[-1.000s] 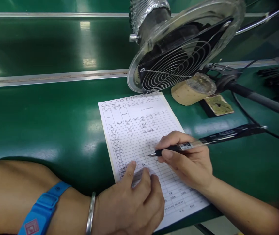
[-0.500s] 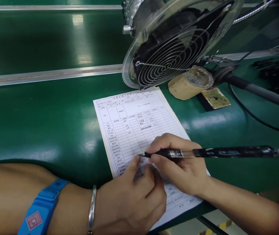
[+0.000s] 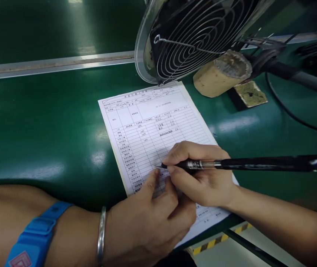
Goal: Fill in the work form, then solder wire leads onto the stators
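A printed form sheet [image 3: 147, 122] with a ruled table lies on the green bench top [image 3: 49, 122]. My right hand [image 3: 202, 178] is closed round a black pen [image 3: 258, 163], whose tip touches a row in the lower half of the sheet. My left hand [image 3: 152, 218] rests on the sheet's lower left part, fingers curled and the index fingertip pressing the paper just below the pen tip. On my left forearm I wear a blue wrist strap [image 3: 33, 237] and a thin metal bangle [image 3: 101, 237].
A round fan with a wire grille [image 3: 191, 37] leans over the sheet's top edge. Right of it stand a tan cork-like block [image 3: 219, 76], a dirty sponge pad [image 3: 251, 94] and a dark tool with a cable [image 3: 294, 74]. A metal rail [image 3: 49, 65] crosses the bench behind.
The view has tilted down and moved closer. My right hand with the pen shifted left and down the sheet, towards my left index finger. My left hand stays on the paper.
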